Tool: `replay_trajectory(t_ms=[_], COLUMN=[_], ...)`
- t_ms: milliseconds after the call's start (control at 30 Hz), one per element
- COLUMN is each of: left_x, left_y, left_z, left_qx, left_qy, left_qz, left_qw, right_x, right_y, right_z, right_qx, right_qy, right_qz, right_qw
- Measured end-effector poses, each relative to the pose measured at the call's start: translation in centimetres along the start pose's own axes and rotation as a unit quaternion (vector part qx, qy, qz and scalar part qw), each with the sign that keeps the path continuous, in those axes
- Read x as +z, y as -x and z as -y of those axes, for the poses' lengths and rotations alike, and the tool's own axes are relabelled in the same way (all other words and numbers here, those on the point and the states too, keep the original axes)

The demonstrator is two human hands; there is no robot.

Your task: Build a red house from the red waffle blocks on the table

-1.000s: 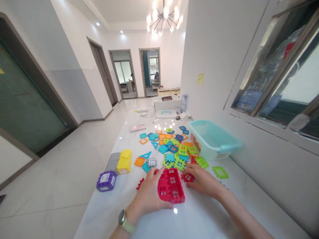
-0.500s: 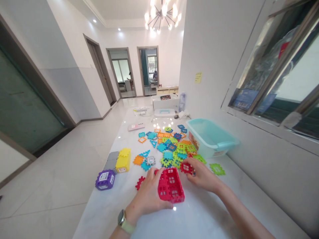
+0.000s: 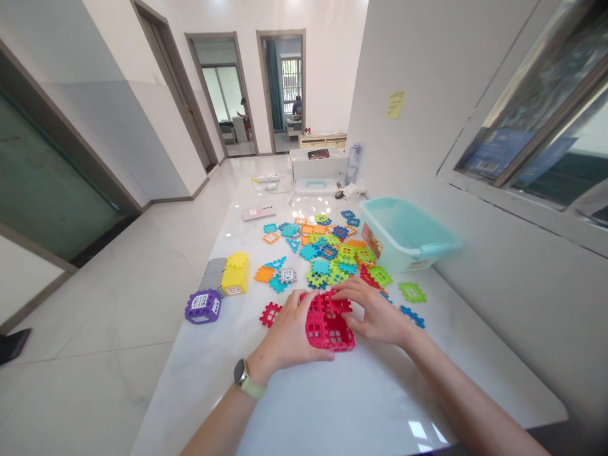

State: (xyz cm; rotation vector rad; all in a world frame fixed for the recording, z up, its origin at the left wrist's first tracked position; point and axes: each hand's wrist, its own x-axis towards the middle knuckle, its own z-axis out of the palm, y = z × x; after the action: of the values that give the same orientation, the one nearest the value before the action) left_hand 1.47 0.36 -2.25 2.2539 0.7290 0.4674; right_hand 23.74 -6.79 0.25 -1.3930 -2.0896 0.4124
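My left hand (image 3: 294, 326), with a watch on its wrist, is closed around the left side of a red box (image 3: 338, 335) built of interlocking window tiles. My right hand (image 3: 375, 310) pinches a red window tile (image 3: 338, 304) over the box's upper right part. The tile appears to touch the box, though whether its teeth are locked in I cannot tell. A loose red tile (image 3: 270, 314) lies just left of my left hand. Beyond both hands spreads a pile of blue, green and orange tiles (image 3: 327, 250).
A purple block (image 3: 203, 306) and a joined yellow (image 3: 236, 278) and grey block stand at the table's left edge. At the right, a turquoise bin (image 3: 403, 237) stands by the wall. A pink phone (image 3: 259, 213), a white case (image 3: 316, 187) and a bottle (image 3: 353, 164) lie farther back.
My right hand has brought the red tile leftward from the pile's edge onto the box. My left hand keeps its hold on the box. The camera has tilted downward.
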Motion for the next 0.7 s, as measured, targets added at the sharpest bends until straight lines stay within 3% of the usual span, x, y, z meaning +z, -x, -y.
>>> replay_trajectory(t_ms=[233,700], left_x=[0.86,0.68], left_y=[-0.17,-0.32], left_z=[-0.18,-0.25], left_qx=[0.008,0.012], left_qy=[0.019,0.009], left_qz=[-0.010,0.006], left_qw=[1.000,1.000], right_x=[-0.01,-0.78], right_y=[-0.43,0.25], right_z=[0.57,0.05], right_qx=[0.009,0.051], right_qy=[0.011,0.007], right_qz=[0.011,0.055], right_qw=[1.000,0.997])
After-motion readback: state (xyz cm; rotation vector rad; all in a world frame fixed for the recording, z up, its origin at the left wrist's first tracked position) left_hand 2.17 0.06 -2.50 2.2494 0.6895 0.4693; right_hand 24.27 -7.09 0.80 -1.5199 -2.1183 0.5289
